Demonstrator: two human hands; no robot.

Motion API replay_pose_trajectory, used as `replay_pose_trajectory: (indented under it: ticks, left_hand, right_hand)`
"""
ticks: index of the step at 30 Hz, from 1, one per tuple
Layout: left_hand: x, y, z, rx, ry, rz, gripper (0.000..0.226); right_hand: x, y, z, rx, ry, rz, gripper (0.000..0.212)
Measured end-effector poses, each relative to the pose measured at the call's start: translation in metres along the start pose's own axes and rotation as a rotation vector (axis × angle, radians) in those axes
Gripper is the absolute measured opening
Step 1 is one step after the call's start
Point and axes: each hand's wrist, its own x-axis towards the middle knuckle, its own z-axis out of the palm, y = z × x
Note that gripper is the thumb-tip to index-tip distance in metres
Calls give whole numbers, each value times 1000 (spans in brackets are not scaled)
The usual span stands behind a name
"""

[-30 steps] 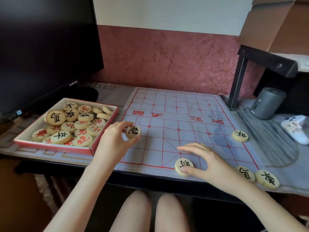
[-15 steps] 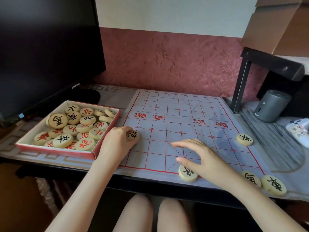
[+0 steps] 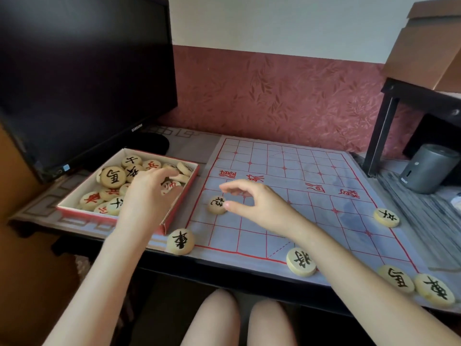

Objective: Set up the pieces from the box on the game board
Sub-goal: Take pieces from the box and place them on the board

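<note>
Discs (image 3: 112, 177) of pale wood, round, ink-stamped, heaped in red-walled box (image 3: 109, 216) under left grip (image 3: 147, 193), fingers loosely spread. Right grip (image 3: 262, 206) half-curled, pinching nothing, thumb tip touching one disc (image 3: 215, 204) on creased, red-gridded board (image 3: 299, 211).

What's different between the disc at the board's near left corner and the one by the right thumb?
The corner disc looks larger; the thumb-side disc looks smaller. The corner disc lies at the edge of the board, untouched; the thumb-side disc lies farther in, with the thumb of the right hand at its rim. Their black characters differ. Both are pale, round and lie flat.
</note>
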Motion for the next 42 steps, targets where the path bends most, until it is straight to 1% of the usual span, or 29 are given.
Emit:
replay_pose_trajectory:
  ticks: [3, 5, 8, 11, 13, 16, 18, 20, 22, 24, 25, 28, 31, 35, 38, 42]
  left_hand:
    - [-1, -29, -23, 77, -9, -120, 41]
    - [-4, -47, -33, 143, -58, -225, 49]
    - [-10, -65, -38, 224, -116, -310, 60]
    - [-14, -71, -39, 217, -112, -366, 55]
    - [-11, -74, -40, 193, -123, -397, 53]
    - [-3, -74, -44, 126, -209, -472, 54]
    - [1, -74, -46, 115, -239, -487, 55]
    - [3, -74, -45, 121, -247, -475, 54]
    - [3, -75, -45, 119, -242, -459, 55]
    - [0, -77, -44, 123, -228, -430, 55]
    - [-2, -78, -44, 122, -210, -412, 54]
    - [-8, -78, -45, 79, -113, -370, 52]
    - [-8, -70, -49, -4, -67, -332, 46]
    - [-2, -46, -40, -113, -71, -234, 44]
    - [3, -21, -22, -163, -108, -154, 42]
    - [7, 18, 11, -234, -180, -57, 41]
  right_hand:
    - [30, -15, 13, 34, -39, -25, 37]
    - [49, -25, 22, 30, -60, -34, 37]
    - [80, -37, 39, -5, -73, -38, 40]
    - [108, -47, 58, -40, -113, -20, 43]
    - [124, -53, 72, -151, -123, -30, 44]
    - [142, -57, 91, -435, -109, -21, 47]
    - [151, -56, 102, -541, -87, -1, 48]
    - [157, -53, 111, -541, -26, 16, 47]
    - [160, -50, 115, -485, 36, 39, 44]
    - [161, -48, 118, -448, 64, 42, 42]
    - [160, -47, 118, -407, 73, 40, 42]
    - [153, -44, 110, -184, 88, 49, 49]
    - [144, -37, 93, -83, 122, 6, 45]
    - [117, -21, 57, -10, 118, 31, 43]
    - [87, 0, 25, 39, 134, 56, 43]
    - [41, 31, -23, -22, 163, 134, 44]
